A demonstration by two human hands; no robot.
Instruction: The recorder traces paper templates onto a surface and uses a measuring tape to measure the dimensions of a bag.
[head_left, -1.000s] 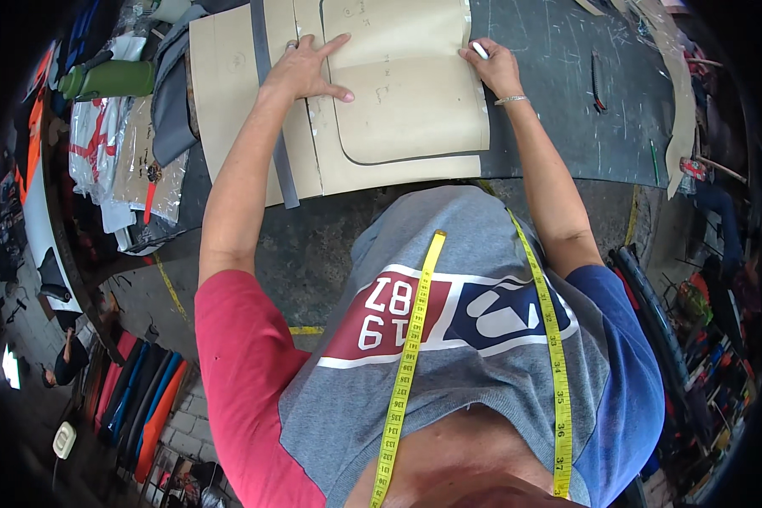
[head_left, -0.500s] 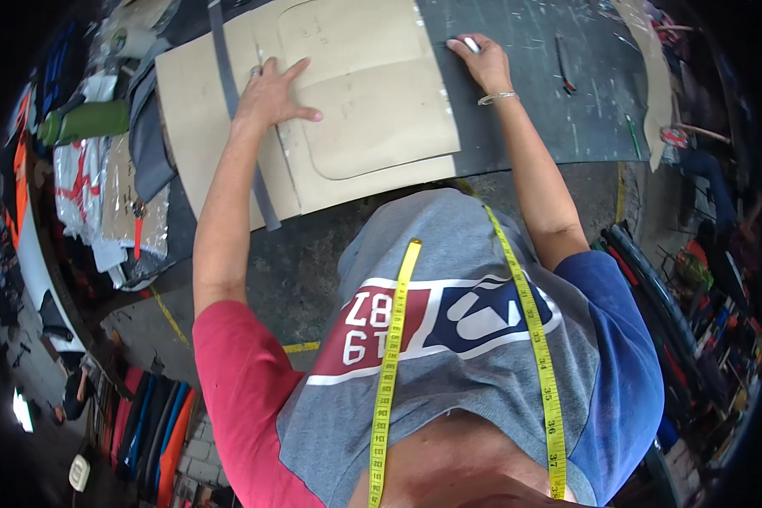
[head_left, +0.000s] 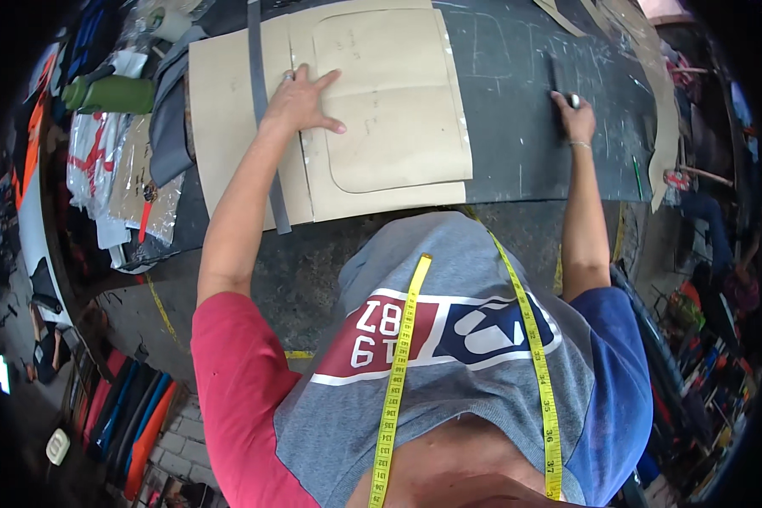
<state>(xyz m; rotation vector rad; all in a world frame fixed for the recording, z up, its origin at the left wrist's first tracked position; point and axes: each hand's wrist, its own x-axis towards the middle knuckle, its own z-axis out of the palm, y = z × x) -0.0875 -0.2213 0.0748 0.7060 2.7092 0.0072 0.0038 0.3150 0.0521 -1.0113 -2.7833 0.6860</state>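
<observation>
My left hand [head_left: 299,103] lies flat with its fingers spread on a tan paperboard pattern piece [head_left: 398,144] that has a rounded outline. Under that piece is a larger tan sheet [head_left: 221,93], crossed by a long dark grey strip [head_left: 279,207]. Farther right, my right hand [head_left: 578,125] is closed around a short white piece [head_left: 576,101] that looks like chalk. Its thumb and fingers meet the near end of a slim dark tool [head_left: 556,74] on the dark worktable [head_left: 516,161]. Whether that tool is gripped is unclear.
A green bottle [head_left: 118,95], dark folded fabric [head_left: 172,127] and plastic-wrapped packs [head_left: 93,161] crowd the left end. A green pencil-like stick [head_left: 637,176] lies on the right, near curved tan paper [head_left: 665,161]. A yellow tape measure [head_left: 393,398] hangs from my neck.
My right hand has moved right and nearer, from beside the pattern piece to the slim dark tool, carrying the white piece. My left hand stays spread on the paperboard.
</observation>
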